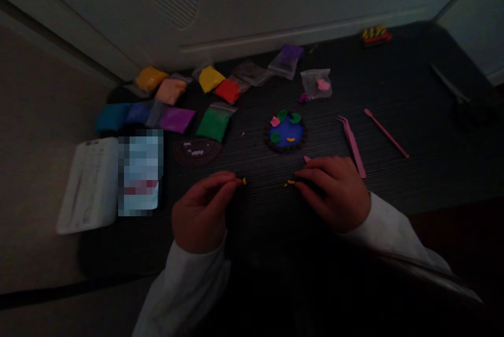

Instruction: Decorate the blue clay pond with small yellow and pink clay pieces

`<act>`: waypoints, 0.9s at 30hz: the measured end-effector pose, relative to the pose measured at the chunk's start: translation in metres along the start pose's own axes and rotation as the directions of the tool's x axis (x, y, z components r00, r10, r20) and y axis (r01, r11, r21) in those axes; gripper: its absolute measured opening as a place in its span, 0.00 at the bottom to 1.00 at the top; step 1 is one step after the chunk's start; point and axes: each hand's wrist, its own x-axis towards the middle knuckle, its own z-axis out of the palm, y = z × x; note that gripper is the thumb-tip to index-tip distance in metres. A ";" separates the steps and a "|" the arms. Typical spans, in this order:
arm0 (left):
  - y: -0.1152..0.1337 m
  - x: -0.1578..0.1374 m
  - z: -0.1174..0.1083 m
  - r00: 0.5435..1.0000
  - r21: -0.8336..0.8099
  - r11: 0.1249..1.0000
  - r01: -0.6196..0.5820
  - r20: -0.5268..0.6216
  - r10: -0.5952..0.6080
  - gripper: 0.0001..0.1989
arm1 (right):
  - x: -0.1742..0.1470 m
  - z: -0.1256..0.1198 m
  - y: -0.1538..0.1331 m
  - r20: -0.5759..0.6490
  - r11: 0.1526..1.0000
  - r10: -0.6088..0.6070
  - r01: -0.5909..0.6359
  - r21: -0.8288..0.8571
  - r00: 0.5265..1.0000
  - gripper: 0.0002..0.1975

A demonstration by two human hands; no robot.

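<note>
My left hand (pixel 205 211) pinches a tiny piece of yellow clay (pixel 244 181) between thumb and fingertips. Across from it, my right hand (pixel 336 192) has its fingertips closed at the end of a small yellow clay strip (pixel 291 182), just above the table. The tip of a pink tool (pixel 307 159) shows behind the right fingers; the rest is hidden. Beyond both hands lies a round clay pond (pixel 289 129) with a blue middle, a dark beaded rim, green lily pads, a pink flower and a yellow fish-like piece.
Pink tweezers (pixel 353 148) and a thin pink stick tool (pixel 386 133) lie to the right, scissors (pixel 451 85) farther off. Bags of coloured clay, including a green one (pixel 214 123), fill the left and back. A lit phone (pixel 140 171) leans at the left on a white object (pixel 90 185).
</note>
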 end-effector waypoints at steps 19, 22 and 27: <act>0.012 -0.008 0.032 0.885 -0.536 0.733 0.419 0.420 -0.198 0.05 | 0.000 0.000 -0.001 -0.050 1.000 0.013 -0.011 0.029 0.999 0.11; 0.017 -0.010 0.036 0.845 -0.572 0.667 0.476 0.508 -0.167 0.05 | 0.000 0.000 -0.001 -0.055 0.999 0.015 -0.013 0.039 0.998 0.11; 0.018 -0.010 0.041 0.817 -0.604 0.611 0.512 0.563 -0.128 0.08 | 0.001 -0.001 -0.001 -0.075 0.999 0.004 0.000 0.051 0.997 0.11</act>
